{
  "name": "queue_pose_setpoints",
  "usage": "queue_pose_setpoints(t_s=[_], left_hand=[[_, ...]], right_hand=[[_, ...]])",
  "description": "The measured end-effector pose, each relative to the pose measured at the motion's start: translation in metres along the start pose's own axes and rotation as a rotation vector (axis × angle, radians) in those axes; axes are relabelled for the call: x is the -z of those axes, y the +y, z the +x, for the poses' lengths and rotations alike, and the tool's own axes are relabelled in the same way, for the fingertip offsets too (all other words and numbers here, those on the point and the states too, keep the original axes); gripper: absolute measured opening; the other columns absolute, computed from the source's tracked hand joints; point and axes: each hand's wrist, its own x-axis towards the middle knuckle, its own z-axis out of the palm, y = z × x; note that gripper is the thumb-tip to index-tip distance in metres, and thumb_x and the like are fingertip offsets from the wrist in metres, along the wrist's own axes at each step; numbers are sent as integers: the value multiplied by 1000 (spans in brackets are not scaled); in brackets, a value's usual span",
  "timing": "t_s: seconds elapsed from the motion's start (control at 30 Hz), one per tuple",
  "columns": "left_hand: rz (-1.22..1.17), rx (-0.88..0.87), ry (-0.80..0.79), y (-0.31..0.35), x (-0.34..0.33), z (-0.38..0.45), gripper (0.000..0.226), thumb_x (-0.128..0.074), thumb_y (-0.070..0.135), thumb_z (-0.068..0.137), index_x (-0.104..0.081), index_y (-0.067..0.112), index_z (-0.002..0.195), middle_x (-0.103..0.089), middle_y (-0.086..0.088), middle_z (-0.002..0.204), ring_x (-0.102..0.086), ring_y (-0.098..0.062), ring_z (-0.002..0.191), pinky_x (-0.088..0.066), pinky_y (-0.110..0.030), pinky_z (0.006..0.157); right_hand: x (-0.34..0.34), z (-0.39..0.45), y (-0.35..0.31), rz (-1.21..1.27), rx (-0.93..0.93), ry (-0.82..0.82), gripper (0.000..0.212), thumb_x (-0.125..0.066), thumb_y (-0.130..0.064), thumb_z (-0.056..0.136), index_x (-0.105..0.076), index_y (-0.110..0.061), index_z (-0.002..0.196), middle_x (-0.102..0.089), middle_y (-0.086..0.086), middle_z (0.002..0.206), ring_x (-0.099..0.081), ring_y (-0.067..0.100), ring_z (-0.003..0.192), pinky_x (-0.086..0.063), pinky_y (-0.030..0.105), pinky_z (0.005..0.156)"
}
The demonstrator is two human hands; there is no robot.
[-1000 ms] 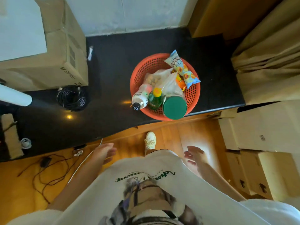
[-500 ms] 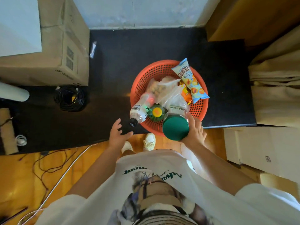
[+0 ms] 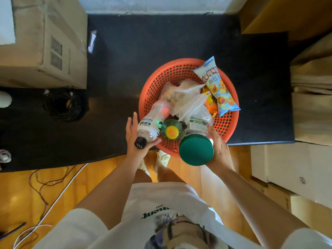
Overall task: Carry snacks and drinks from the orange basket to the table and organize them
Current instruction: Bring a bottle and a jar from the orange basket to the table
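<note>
The orange basket [image 3: 156, 83] stands on a low black platform [image 3: 161, 38] near its front edge. In it lie a blue snack bag [image 3: 215, 85], an orange snack pack [image 3: 210, 102], clear plastic bags [image 3: 186, 99], a green bottle with a yellow cap [image 3: 172, 131], a clear bottle with a black cap [image 3: 150, 124] and a jar with a green lid [image 3: 196, 151]. My left hand [image 3: 132, 137] cups the clear bottle near its neck, thumb under it. My right hand [image 3: 218, 146] grips the side of the green-lidded jar at the basket's near rim.
A big cardboard box [image 3: 45, 42] stands on the platform at the left, with a coil of black cable [image 3: 64, 105] in front of it. Pale boxes [image 3: 296, 168] are stacked on the right. Loose wires [image 3: 45, 186] lie on the wooden floor.
I have stepped closer to the basket. My left hand rose from below the platform edge onto the clear bottle. My right hand closed further around the green-lidded jar.
</note>
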Motion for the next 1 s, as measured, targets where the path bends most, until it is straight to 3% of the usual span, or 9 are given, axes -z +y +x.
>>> queue_pose_setpoints(t_s=[0.07,0.2,0.3,0.4,0.5,0.63,0.73,0.87,1.0], left_hand=[[-31,-43,14,2,-2,0,114,-77,51,51,-26,8,144,-23,-17,152,-13,-33,143,-14,-50,117],[-343,37,74,14,1,-1,92,-81,30,46,-26,50,117,-24,-19,150,-27,-33,138,-25,-54,113],[-418,62,41,31,6,9,95,-78,22,50,-32,29,132,-26,-17,151,-28,-29,139,-22,-51,115],[-483,-8,-57,54,17,17,81,-82,8,58,-43,16,128,-44,-14,140,-41,-27,131,-29,-49,112],[-592,-91,-89,83,40,13,66,-79,24,53,-50,27,113,-59,1,116,-57,-10,110,-43,-35,102],[-715,-193,-65,108,75,3,64,-72,34,57,-49,25,116,-60,5,114,-59,-4,107,-48,-20,89],[-805,-233,-49,112,97,-7,51,-70,32,62,-53,32,111,-64,15,108,-60,0,105,-45,-27,94],[-898,-241,-101,106,124,-25,62,-77,42,59,-53,29,114,-69,14,106,-63,-5,105,-50,-31,90],[-963,-215,-206,96,147,-50,85,-82,62,41,-53,23,111,-73,14,92,-67,-3,91,-55,-22,77]], right_hand=[[0,2,2,51,-6,-21,107,-85,-25,59,-21,-22,145,-36,3,149,-37,23,135,-36,44,108],[11,8,1,153,24,-82,110,-90,-30,49,-29,-20,141,-39,1,144,-37,13,131,-43,38,103],[22,9,-3,224,27,-25,107,-92,-24,45,-34,-19,134,-44,0,134,-43,14,123,-48,42,96],[32,2,-10,300,22,84,100,-91,-20,46,-37,-25,130,-45,-1,130,-46,16,121,-50,44,93],[41,-10,-21,483,12,214,96,-91,-16,49,-37,-40,124,-46,2,129,-48,14,119,-51,40,91],[50,-36,-34,746,-37,325,99,-88,-15,50,-33,-5,132,-45,15,131,-49,26,121,-46,49,97],[53,-62,-51,885,-123,420,95,-82,-11,52,-32,-14,132,-43,8,134,-47,16,123,-46,35,97],[51,-98,-72,1029,-208,568,86,-82,-23,52,-37,-35,125,-49,-1,130,-50,7,119,-46,25,93],[31,-135,-90,1204,-312,682,66,-70,-17,62,-41,-28,121,-59,-6,119,-58,13,111,-49,35,88]])
